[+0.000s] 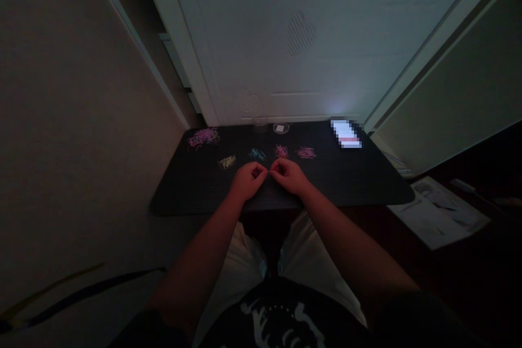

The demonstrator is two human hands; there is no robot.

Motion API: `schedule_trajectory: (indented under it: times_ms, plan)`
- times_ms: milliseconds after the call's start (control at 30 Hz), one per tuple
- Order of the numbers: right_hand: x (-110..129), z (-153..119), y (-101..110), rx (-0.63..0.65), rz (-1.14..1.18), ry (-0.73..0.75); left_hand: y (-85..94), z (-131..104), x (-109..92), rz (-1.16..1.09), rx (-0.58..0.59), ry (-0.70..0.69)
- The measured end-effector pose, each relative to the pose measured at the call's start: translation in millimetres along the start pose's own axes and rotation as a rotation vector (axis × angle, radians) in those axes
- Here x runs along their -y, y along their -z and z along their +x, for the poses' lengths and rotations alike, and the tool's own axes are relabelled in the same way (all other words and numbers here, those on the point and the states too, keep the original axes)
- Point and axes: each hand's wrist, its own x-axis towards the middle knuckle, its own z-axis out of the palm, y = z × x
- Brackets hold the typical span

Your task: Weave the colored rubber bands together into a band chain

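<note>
My left hand (247, 180) and my right hand (289, 175) meet over the front middle of a dark table (196, 190). Both are pinched closed, fingertips almost touching; anything between them is too small and dim to make out. Just beyond lie small piles of thin, short coloured pieces: a yellow pile (227, 161) left of my left hand, a blue pile (257, 154) behind it, a pink pile (281, 151) behind my right hand, and another pink pile (305, 152) to its right. A larger mixed pile (203, 138), mostly pink and purple, sits at the far left corner.
A clear round container (260, 124) and a round lid with a white label (281, 128) stand at the table's back edge. A lit phone (346, 133) lies at the back right. A white panel (253, 38) rises behind. Printed paper (440, 212) lies lower right.
</note>
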Motion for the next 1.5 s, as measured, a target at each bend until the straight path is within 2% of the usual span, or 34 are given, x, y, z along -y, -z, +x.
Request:
schedule_trajectory:
  times_ms: [267, 567, 733, 833, 1033, 1233, 1300, 1433, 1500]
  plan:
    - [3, 1, 2, -0.041, -0.101, 0.042, -0.9, 0, -1, 0.000, -0.004, 0.004]
    - [1, 0, 1, -0.065, -0.084, 0.026, -0.5, 1, 1, -0.025, -0.023, 0.016]
    - [1, 0, 1, -0.121, -0.068, 0.004, 0.5, 1, 0, -0.058, -0.049, 0.042]
    - [1, 0, 2, -0.099, -0.055, 0.003, 0.8, 1, -1, -0.049, -0.071, 0.033]
    - [1, 0, 2, -0.045, -0.052, 0.014, -0.4, 1, -2, 0.008, 0.026, 0.011]
    - [1, -1, 0, -0.068, -0.078, 0.003, -0.8, 0, -1, -0.003, 0.010, 0.014]
    - [0, 1, 1, -0.122, -0.128, 0.010, -0.5, 0, -1, -0.013, 0.000, 0.019]
    - [-5, 9, 7, -0.365, -0.373, 0.015, 0.0, 1, -2, 0.002, 0.005, 0.011]
    - [-7, 12, 11, -0.448, -0.474, -0.013, 0.1, 1, -3, 0.016, 0.015, 0.007]
